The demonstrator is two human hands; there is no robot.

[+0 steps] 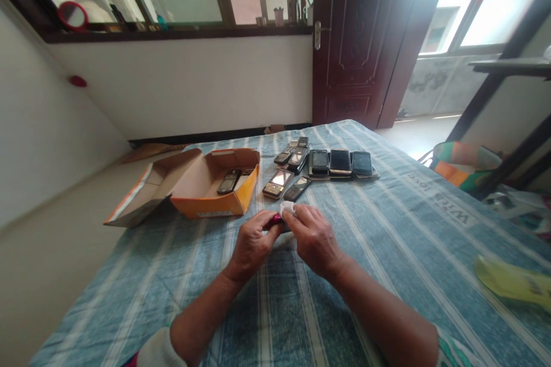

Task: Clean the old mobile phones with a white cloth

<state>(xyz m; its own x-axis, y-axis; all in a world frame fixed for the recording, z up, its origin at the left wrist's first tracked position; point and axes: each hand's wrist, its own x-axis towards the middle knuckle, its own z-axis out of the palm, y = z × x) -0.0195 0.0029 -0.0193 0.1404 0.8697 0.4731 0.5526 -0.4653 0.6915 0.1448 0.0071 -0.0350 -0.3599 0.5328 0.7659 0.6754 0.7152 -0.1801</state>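
Where the hands meet: a small dark object with a magenta end (276, 219), the hub for these clock directions, twelve pointing straight away from the wearer; fingers cover most of it, so its kind cannot be told.
Left hand: the left hand (253, 239) is closed round the small dark object, thumb and fingers pinching its magenta end.
Right hand: the right hand (315, 237) grips a white wad (287, 207) against the object; the palm side is hidden.
Twelve to one o'clock: a silver-framed phone (279, 182) and a dark keypad phone (298, 188) lie just beyond the fingers — farther off, a loose pile of phones (298, 158), the lower ones partly covered.
Between one and two: a row of three dark-screened phones (340, 161), with edges of other flat pieces beneath; maker's names too small to read.
Ten o'clock: an open orange box (209, 206), one phone (229, 182) inside, another item half behind it; the front label (215, 214) is illegible.
Three o'clock: slanting letters on the striped cloth (361, 281), seemingly "WTB" and "love" — what lies underneath is hidden.
Just past three: a yellow item (514, 284), cut off, its print blurred.
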